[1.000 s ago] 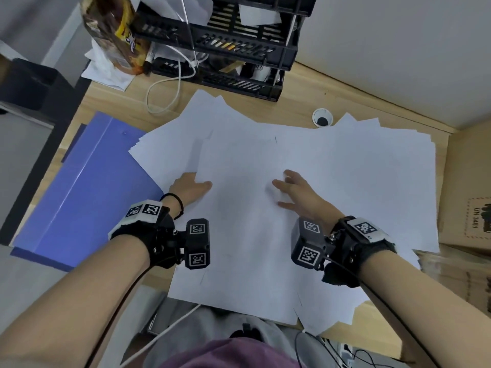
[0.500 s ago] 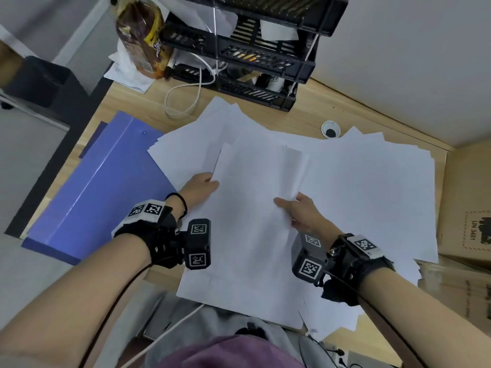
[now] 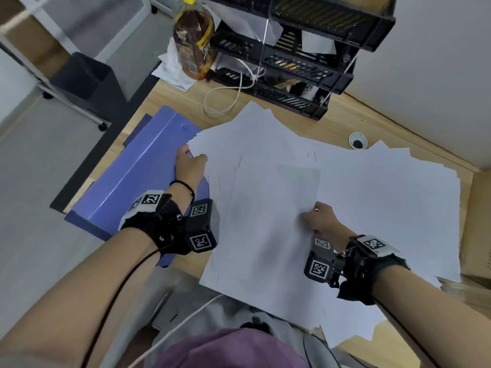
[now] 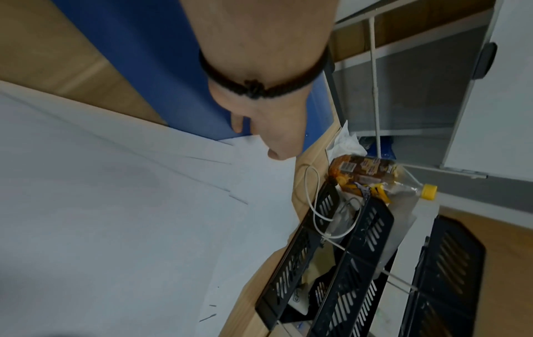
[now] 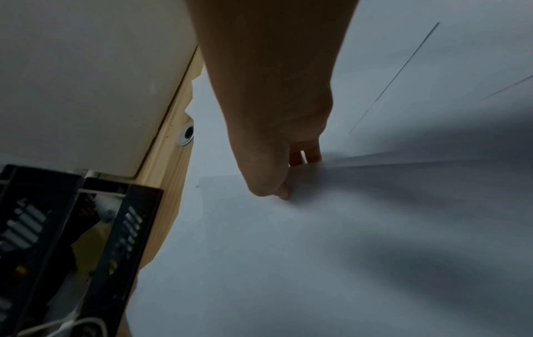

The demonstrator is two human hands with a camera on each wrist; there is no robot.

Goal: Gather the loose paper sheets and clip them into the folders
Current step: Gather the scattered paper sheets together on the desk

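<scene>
Several loose white paper sheets (image 3: 372, 203) lie spread over the wooden desk (image 3: 342, 112). A blue folder (image 3: 127, 181) lies shut at the left, partly under the pile. My left hand (image 3: 192, 158) pinches the pile's far left corner above the folder; in the left wrist view the thumb (image 4: 277, 155) is on top and the fingers (image 4: 238, 125) go under the sheets (image 4: 115, 205). My right hand (image 3: 310, 212) pinches the right edge of the top sheet (image 3: 268, 221), with the thumb (image 5: 284, 191) on the paper and the fingers (image 5: 305, 157) tucked under its edge.
A black stacked letter tray (image 3: 292, 62) stands at the back, with a drink bottle (image 3: 195, 46) and a looped white cable (image 3: 228, 102) beside it. A round cable grommet (image 3: 358, 140) is set in the desk. A cardboard box (image 3: 481, 221) stands at the right.
My left hand has moved from the lifted sheet's left side out to the pile's far left corner by the folder. The sheet that was raised now lies flat, its right edge still in my right hand.
</scene>
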